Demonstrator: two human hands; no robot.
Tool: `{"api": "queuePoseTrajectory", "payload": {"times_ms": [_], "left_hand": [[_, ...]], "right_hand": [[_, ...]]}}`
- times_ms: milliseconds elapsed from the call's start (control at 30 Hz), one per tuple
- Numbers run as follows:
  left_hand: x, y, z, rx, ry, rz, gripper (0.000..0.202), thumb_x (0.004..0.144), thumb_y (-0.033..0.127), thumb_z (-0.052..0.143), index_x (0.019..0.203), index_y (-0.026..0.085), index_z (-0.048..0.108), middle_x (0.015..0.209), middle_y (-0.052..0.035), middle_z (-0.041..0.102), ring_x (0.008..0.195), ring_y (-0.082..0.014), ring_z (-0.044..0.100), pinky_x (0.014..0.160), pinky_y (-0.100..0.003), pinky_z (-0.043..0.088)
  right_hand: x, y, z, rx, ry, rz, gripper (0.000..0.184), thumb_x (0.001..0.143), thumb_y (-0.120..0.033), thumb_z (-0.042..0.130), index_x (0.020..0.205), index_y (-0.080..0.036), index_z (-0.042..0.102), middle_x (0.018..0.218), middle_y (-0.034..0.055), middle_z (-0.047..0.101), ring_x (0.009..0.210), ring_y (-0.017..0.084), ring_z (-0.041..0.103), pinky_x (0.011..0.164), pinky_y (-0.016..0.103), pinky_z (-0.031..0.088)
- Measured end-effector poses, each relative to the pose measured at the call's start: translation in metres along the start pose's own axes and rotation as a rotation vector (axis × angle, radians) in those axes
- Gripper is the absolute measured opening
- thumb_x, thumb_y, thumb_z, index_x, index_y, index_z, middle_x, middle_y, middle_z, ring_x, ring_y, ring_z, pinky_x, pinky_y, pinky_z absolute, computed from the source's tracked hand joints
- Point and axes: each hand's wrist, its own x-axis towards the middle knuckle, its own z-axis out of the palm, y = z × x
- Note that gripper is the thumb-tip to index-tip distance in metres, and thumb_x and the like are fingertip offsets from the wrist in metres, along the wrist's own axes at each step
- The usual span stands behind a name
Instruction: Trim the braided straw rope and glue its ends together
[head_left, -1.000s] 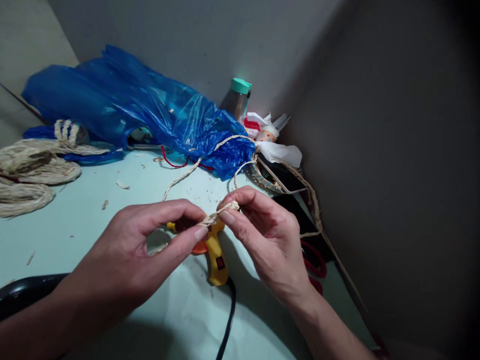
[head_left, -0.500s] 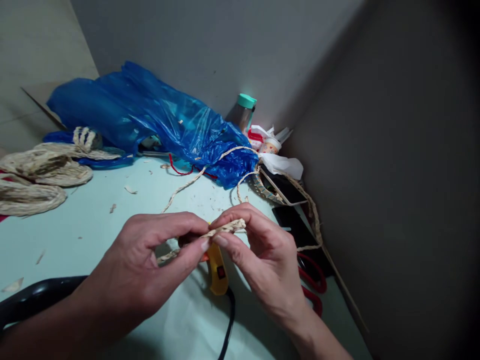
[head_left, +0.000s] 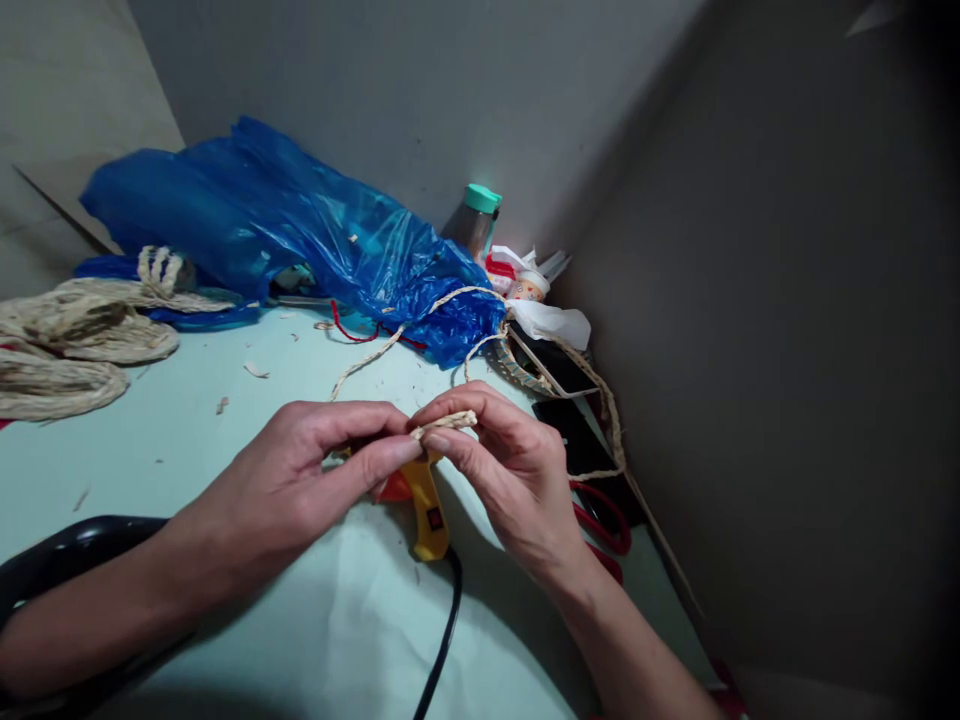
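My left hand [head_left: 322,465] pinches a pale twisted straw cord [head_left: 450,424] between thumb and fingers. Its short doubled end sticks out to the right, where my right hand [head_left: 502,455] grips it too, with both thumbtips nearly touching. Below the hands lies a yellow glue gun [head_left: 429,515] with an orange trigger, a small red switch and a black cable [head_left: 444,630]; my left hand covers its front part. A longer run of straw cord [head_left: 375,358] curves over the table behind my hands; whether it joins the held piece I cannot tell.
A crumpled blue plastic bag [head_left: 300,220] spreads along the wall. Hanks of straw cord [head_left: 67,340] lie at left, near a thick black curved tube [head_left: 82,550]. A bottle [head_left: 477,215], paper cup [head_left: 529,286], phone [head_left: 574,435] and red-handled scissors [head_left: 607,520] stand or lie at right.
Both hands have shifted slightly up and left in view with the cord. The left hand's fingers are closer together, and the cord loop seen beneath them is now hidden.
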Motion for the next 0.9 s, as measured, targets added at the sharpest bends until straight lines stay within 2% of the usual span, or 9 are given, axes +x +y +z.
{"api": "queuePoseTrajectory", "payload": {"times_ms": [167, 333, 467, 567, 667, 733, 833, 900], "left_hand": [[-0.001, -0.002, -0.003, 0.115, 0.071, 0.191, 0.017, 0.091, 0.024, 0.062, 0.078, 0.026, 0.072, 0.074, 0.0094, 0.074, 0.064, -0.0078, 0.064, 0.058, -0.014, 0.044], [-0.004, 0.002, -0.001, 0.257, 0.058, 0.331, 0.022, 0.095, 0.019, 0.053, 0.079, 0.02, 0.068, 0.071, 0.0063, 0.07, 0.063, -0.0072, 0.064, 0.061, -0.016, 0.044], [-0.008, -0.002, 0.005, 0.345, 0.067, 0.38, 0.025, 0.097, 0.016, 0.048, 0.077, 0.017, 0.064, 0.066, 0.0036, 0.062, 0.059, -0.0093, 0.057, 0.059, -0.022, 0.042], [-0.012, -0.009, 0.01, 0.359, 0.099, 0.369, 0.025, 0.096, 0.015, 0.047, 0.077, 0.017, 0.062, 0.064, 0.0038, 0.056, 0.056, -0.0108, 0.051, 0.057, -0.027, 0.039], [-0.01, -0.014, 0.013, 0.346, 0.098, 0.3, 0.027, 0.095, 0.018, 0.047, 0.072, 0.018, 0.06, 0.06, 0.0049, 0.05, 0.054, -0.0114, 0.046, 0.056, -0.029, 0.035], [-0.006, -0.016, 0.013, 0.341, 0.095, 0.249, 0.028, 0.094, 0.02, 0.046, 0.069, 0.019, 0.058, 0.059, 0.005, 0.05, 0.054, -0.0115, 0.047, 0.056, -0.029, 0.034], [0.005, -0.017, 0.008, 0.34, 0.106, 0.164, 0.029, 0.093, 0.021, 0.047, 0.065, 0.019, 0.056, 0.058, 0.0049, 0.052, 0.055, -0.0116, 0.049, 0.058, -0.028, 0.034], [0.011, -0.017, 0.004, 0.328, 0.131, 0.101, 0.031, 0.093, 0.024, 0.047, 0.064, 0.019, 0.054, 0.058, 0.005, 0.05, 0.056, -0.0118, 0.048, 0.058, -0.028, 0.034]], "right_hand": [[0.002, 0.001, -0.008, -0.037, -0.047, -0.084, 0.021, 0.093, -0.023, 0.071, 0.114, -0.025, 0.073, 0.111, 0.0005, 0.072, 0.105, 0.015, 0.065, 0.094, 0.029, 0.049], [0.004, 0.001, -0.01, -0.034, -0.078, -0.078, 0.014, 0.092, -0.02, 0.072, 0.105, -0.024, 0.075, 0.102, -0.0011, 0.074, 0.097, 0.014, 0.067, 0.088, 0.028, 0.05], [0.002, -0.001, -0.003, -0.052, -0.024, -0.092, 0.006, 0.093, -0.018, 0.07, 0.093, -0.022, 0.075, 0.093, -0.001, 0.074, 0.09, 0.014, 0.066, 0.084, 0.027, 0.05], [-0.001, 0.0, 0.002, -0.085, 0.021, -0.075, 0.007, 0.093, -0.017, 0.069, 0.088, -0.02, 0.073, 0.087, -0.001, 0.072, 0.084, 0.013, 0.065, 0.08, 0.027, 0.049], [-0.002, 0.002, 0.003, -0.103, 0.0, -0.038, 0.009, 0.094, -0.02, 0.067, 0.085, -0.021, 0.071, 0.085, -0.0008, 0.069, 0.082, 0.014, 0.063, 0.079, 0.028, 0.048], [-0.002, 0.004, 0.003, -0.095, -0.037, 0.014, 0.004, 0.093, -0.023, 0.068, 0.096, -0.023, 0.07, 0.094, 0.0009, 0.07, 0.089, 0.016, 0.064, 0.083, 0.03, 0.049], [-0.003, 0.003, 0.001, 0.025, -0.032, 0.045, 0.043, 0.089, -0.028, 0.072, 0.13, -0.029, 0.059, 0.126, 0.005, 0.066, 0.116, 0.022, 0.061, 0.1, 0.037, 0.048], [-0.003, 0.002, -0.001, 0.129, 0.07, 0.006, 0.052, 0.089, -0.031, 0.071, 0.138, -0.032, 0.053, 0.138, 0.0056, 0.06, 0.13, 0.025, 0.055, 0.107, 0.04, 0.044]]}}
